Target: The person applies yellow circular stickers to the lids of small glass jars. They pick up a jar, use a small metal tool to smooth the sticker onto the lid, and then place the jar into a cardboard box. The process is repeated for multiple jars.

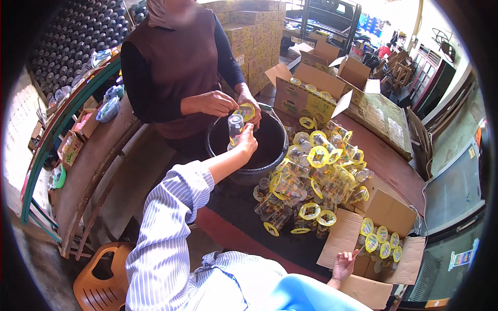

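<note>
My left hand [246, 141] is stretched out over a black bucket [284, 150], its fingers wrapped round a clear plastic cup [236, 123]. The cup's flat clear base points up. Just behind it, a co-worker's hands [215, 103] hold another cup with a yellow-rimmed lid [245, 111]. My right hand [342, 266] is low on the right, beside the flap of an open cardboard box [340, 236]. Its fingers are loosely bent and apart, with nothing seen in them. Inside that box stand several cups with yellow lids [382, 234].
A heap of yellow-lidded cups [306, 181] covers the table right of the bucket. Behind it are an open printed carton [303, 101] and stacked yellow cartons [254, 39]. An orange plastic chair [104, 280] stands at lower left, near a curved wooden bench [98, 160].
</note>
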`<act>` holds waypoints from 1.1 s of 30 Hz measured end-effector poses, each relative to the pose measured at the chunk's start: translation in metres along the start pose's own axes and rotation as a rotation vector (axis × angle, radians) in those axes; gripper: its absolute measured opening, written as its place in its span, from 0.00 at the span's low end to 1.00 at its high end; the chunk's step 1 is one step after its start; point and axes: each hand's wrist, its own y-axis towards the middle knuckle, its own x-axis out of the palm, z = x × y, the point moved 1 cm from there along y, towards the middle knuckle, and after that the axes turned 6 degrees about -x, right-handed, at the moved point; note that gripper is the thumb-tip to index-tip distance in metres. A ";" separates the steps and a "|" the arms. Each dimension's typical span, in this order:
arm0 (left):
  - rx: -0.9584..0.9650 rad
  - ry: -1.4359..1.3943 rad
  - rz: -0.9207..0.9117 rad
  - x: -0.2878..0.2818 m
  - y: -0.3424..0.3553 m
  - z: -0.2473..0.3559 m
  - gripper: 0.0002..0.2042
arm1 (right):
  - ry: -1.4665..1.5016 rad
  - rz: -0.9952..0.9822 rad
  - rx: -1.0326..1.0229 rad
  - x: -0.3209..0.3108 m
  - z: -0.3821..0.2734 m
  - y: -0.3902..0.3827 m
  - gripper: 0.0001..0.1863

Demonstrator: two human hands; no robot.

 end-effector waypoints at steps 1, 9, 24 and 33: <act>-0.003 -0.003 0.014 -0.002 -0.001 -0.002 0.09 | -0.003 0.013 0.002 -0.001 0.000 0.000 0.19; -0.007 -0.176 0.019 -0.015 -0.009 -0.026 0.06 | -0.007 0.001 0.001 0.000 0.000 0.000 0.20; 0.513 -0.678 -0.233 -0.019 0.069 -0.097 0.17 | 0.025 0.019 0.007 -0.003 0.001 0.001 0.20; 0.049 -0.243 0.043 -0.091 -0.003 -0.110 0.07 | 0.023 0.024 0.001 0.001 0.001 0.000 0.19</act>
